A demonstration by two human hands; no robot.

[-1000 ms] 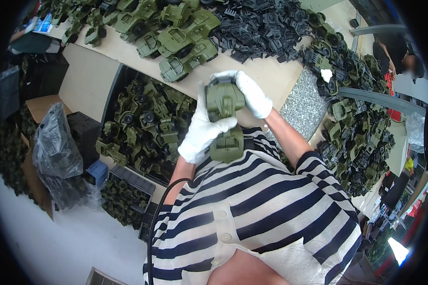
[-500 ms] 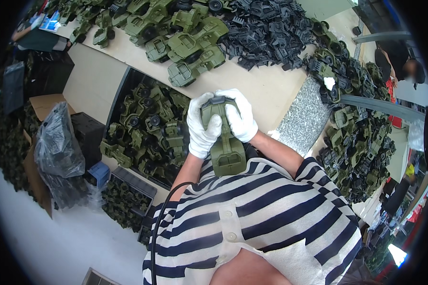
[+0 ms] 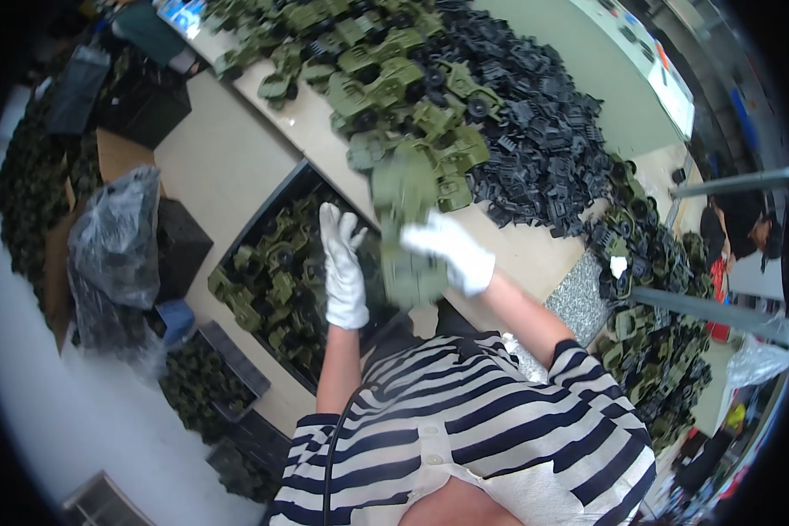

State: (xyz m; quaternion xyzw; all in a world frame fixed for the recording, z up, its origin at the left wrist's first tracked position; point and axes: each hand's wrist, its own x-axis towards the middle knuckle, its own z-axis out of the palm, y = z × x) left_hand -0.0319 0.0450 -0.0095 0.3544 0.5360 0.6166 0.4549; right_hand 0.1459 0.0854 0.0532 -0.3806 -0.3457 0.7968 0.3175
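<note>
In my gloved right hand (image 3: 454, 252) is a green toy army jeep (image 3: 408, 186), smeared by motion. It hangs over the near table edge, in front of the heaped vehicles, with my fingers closed on its side. My left hand (image 3: 344, 279), in a white glove too, is apart from the jeep, its fingers stretched out and nothing in them. Below and beside that hand sits a black crate (image 3: 256, 216) holding many green toy jeeps (image 3: 280, 289) with black wheels.
Green toy vehicles (image 3: 377, 79) heap the table's far side, beside a pile of dark grey plastic parts (image 3: 539, 118). More vehicles (image 3: 657, 359) lie at right, past a metal bar (image 3: 710, 311). A cardboard box (image 3: 124, 156) and clear plastic bag (image 3: 114, 241) stand left. Another person (image 3: 149, 37) is far left.
My left hand has let go of the jeep and moved left toward the crate. The right hand still holds the jeep, now blurred and nearer the heap. The whole view has turned.
</note>
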